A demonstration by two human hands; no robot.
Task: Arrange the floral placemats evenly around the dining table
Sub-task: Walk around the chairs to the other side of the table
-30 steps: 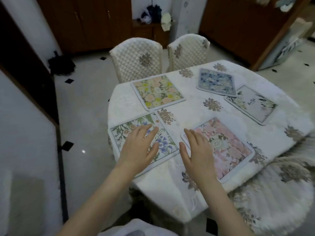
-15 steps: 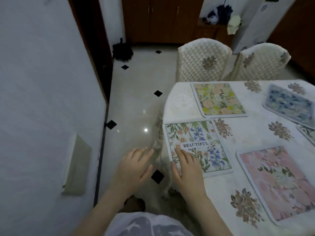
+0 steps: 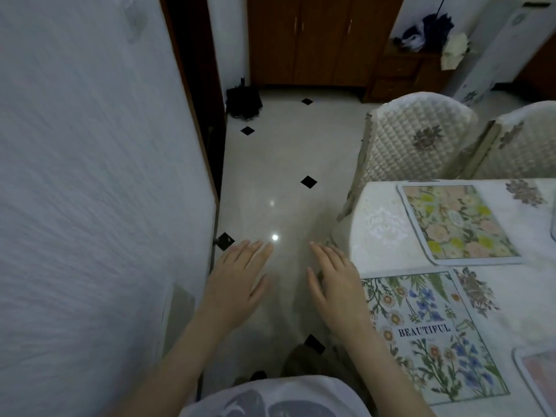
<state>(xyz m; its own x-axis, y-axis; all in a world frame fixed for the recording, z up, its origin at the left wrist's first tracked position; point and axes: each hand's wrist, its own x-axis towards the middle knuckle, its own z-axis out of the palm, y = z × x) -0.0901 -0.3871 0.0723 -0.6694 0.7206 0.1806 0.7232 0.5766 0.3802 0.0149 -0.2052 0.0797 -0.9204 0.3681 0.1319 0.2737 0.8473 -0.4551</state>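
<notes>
The dining table [image 3: 382, 224], under a white patterned cloth, fills the right side of the view. A placemat with blue and white flowers and the word BEAUTIFUL [image 3: 427, 335] lies at its near left edge. Beyond it lies a yellow and peach flower placemat [image 3: 457, 221]. A corner of a pink placemat [image 3: 538, 374] shows at the right edge. My left hand [image 3: 237, 281] hovers over the floor, fingers spread, holding nothing. My right hand [image 3: 334, 281] is beside the table's left edge, just left of the BEAUTIFUL placemat, open and not touching it.
A white textured wall [image 3: 90, 176] stands close on the left. Two quilted white chairs [image 3: 418, 139] stand at the table's far side. Pale tiled floor [image 3: 276, 164] runs ahead to wooden cabinets [image 3: 316, 37]. A dark bag [image 3: 243, 100] lies by the doorway.
My view has swung left, away from the table. Both hands have come off the placemats; the right hand left the BEAUTIFUL placemat and now hovers past the table edge.
</notes>
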